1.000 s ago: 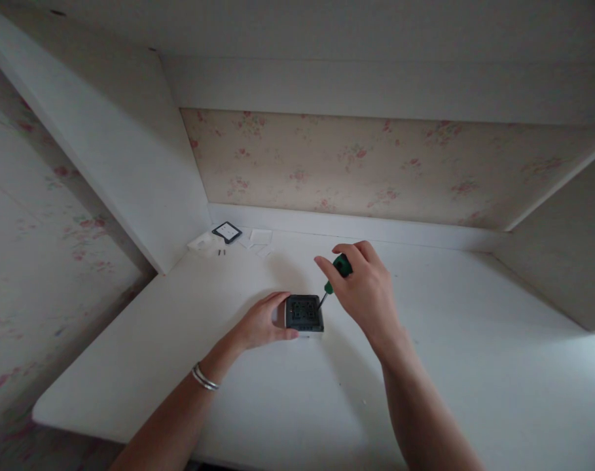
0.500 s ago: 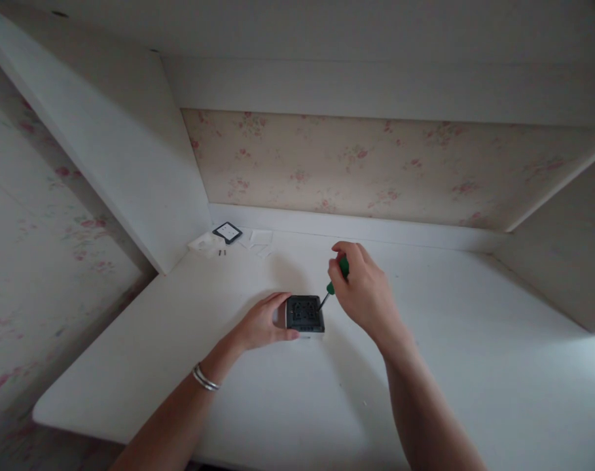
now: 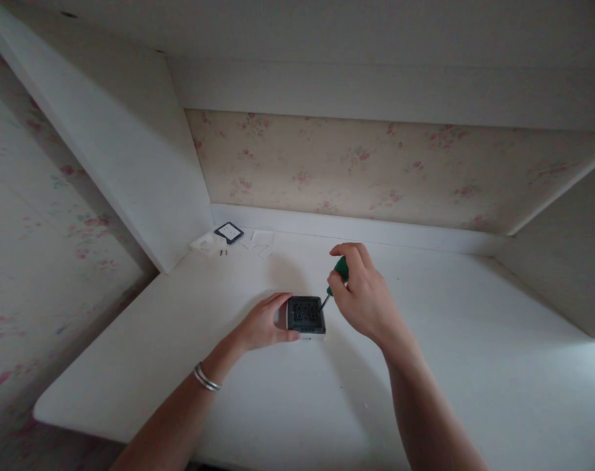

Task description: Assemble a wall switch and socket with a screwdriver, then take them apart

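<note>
A dark square switch module (image 3: 306, 314) lies on the white desk (image 3: 287, 392), back side up. My left hand (image 3: 262, 324) grips its left edge, thumb at the front and fingers at the back, holding it flat. My right hand (image 3: 363, 294) is closed round the green handle of a screwdriver (image 3: 337, 275). The screwdriver slants down to the left, its tip set at the module's right edge. A silver bracelet (image 3: 206, 378) circles my left wrist.
At the desk's back left corner lie a black-framed square plate (image 3: 228, 232), white plastic parts (image 3: 260, 239) and two small dark screws (image 3: 223, 252). A white side panel (image 3: 120, 144) rises on the left, a shelf overhead, flowered wallpaper (image 3: 356, 163) behind.
My right hand's fingers have shifted round the screwdriver handle, covering more of it, as in turning. The module and my left hand have stayed put.
</note>
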Motion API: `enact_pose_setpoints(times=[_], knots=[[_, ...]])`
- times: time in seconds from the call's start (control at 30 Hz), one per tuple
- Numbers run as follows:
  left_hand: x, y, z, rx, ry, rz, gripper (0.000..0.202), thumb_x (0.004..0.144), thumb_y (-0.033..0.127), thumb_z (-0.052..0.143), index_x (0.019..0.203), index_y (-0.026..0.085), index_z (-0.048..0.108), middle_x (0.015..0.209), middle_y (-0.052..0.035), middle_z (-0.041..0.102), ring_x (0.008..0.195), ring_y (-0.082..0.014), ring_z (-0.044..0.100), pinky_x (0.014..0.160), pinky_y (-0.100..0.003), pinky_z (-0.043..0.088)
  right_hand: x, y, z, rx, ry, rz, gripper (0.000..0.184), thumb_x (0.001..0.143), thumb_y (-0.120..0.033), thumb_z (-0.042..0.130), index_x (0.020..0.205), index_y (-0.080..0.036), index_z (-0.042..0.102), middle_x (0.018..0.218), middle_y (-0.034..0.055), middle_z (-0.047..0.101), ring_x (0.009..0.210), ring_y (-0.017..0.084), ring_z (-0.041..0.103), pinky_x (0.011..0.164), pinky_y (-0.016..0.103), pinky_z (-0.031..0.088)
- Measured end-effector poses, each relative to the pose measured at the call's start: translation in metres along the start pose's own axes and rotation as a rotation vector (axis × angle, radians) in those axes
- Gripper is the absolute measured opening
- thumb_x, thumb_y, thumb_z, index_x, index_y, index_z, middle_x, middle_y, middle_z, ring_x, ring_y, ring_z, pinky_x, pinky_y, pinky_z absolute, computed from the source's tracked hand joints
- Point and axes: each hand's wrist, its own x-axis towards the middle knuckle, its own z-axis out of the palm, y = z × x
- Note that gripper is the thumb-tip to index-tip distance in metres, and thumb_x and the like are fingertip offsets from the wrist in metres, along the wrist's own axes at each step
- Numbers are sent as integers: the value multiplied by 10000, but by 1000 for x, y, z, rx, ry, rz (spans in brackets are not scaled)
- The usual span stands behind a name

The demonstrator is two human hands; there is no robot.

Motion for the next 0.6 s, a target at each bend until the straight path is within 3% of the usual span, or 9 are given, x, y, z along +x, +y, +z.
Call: enact_pose_setpoints(times=[0.17,0.33,0.5,0.6], knots=[[-1,-1,1,32,-1,-27,866,596,501,784,1328,205,427,1351,-93,474,1230,-292,451,1064,-416,350,0,-2,2,-154,66,100,179,885,-333,473,1022,-225,515,1022,28,583,730,179,580,582,285,377],[-1,-1,1,45,-9,-9,896,590,499,789,1344,198,409,1362,-94,461,1237,-288,442,1070,-411,348,1,-3,1,-115,3,47,232,844,-211,465,1075,-212,473,1121,43,552,716,161,576,579,284,379],[-1,-1,1,46,-1,-16,872,596,499,786,1335,210,423,1356,-97,466,1236,-297,439,1069,-434,344,0,-3,0,-162,63,81,211,871,-332,484,1049,-222,509,1053,44,564,752,182,585,586,288,396],[-1,0,1,39,-3,-8,858,597,497,786,1325,214,432,1347,-95,472,1227,-294,448,1062,-432,352,0,-2,0,-145,33,62,216,880,-249,437,1082,-224,509,1085,49,555,741,167,584,591,284,410]])
